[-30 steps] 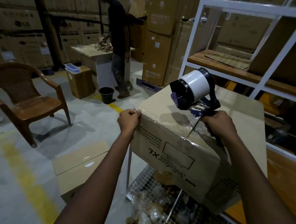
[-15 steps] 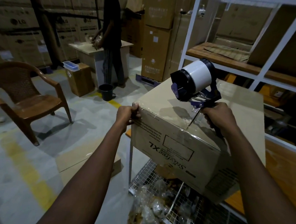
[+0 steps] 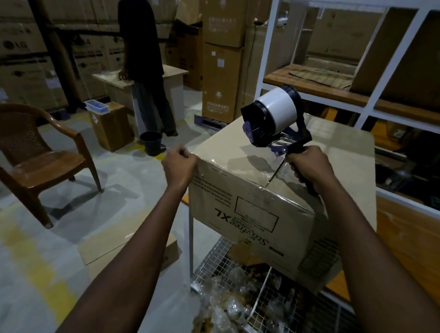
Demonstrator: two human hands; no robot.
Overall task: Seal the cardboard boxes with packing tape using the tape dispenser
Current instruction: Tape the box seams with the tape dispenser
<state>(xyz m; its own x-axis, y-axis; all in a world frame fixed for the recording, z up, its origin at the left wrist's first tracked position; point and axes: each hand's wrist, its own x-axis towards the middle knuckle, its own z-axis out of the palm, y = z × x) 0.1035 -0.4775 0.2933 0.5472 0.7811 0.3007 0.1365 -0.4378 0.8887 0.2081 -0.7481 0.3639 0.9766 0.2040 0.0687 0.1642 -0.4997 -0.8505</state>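
Head view: the left hand (image 3: 179, 164), fingers curled, has shifted onto the left corner of the cardboard box (image 3: 249, 214) on the table (image 3: 356, 154), pinching the tape (image 3: 228, 173) there. The right hand (image 3: 310, 166) still grips the tape dispenser (image 3: 273, 118) over the seam. This strip is nearly finished, I think.

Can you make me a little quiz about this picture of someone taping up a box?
1. True or false: the right hand holds the tape dispenser by its handle.
2. Where does the left hand meet the cardboard box? A) at a top corner B) at the bottom edge C) inside the box
3. Fill in the colour: the chair on the floor to the left is ____.

Key: 1 true; 2 A; 3 brown.
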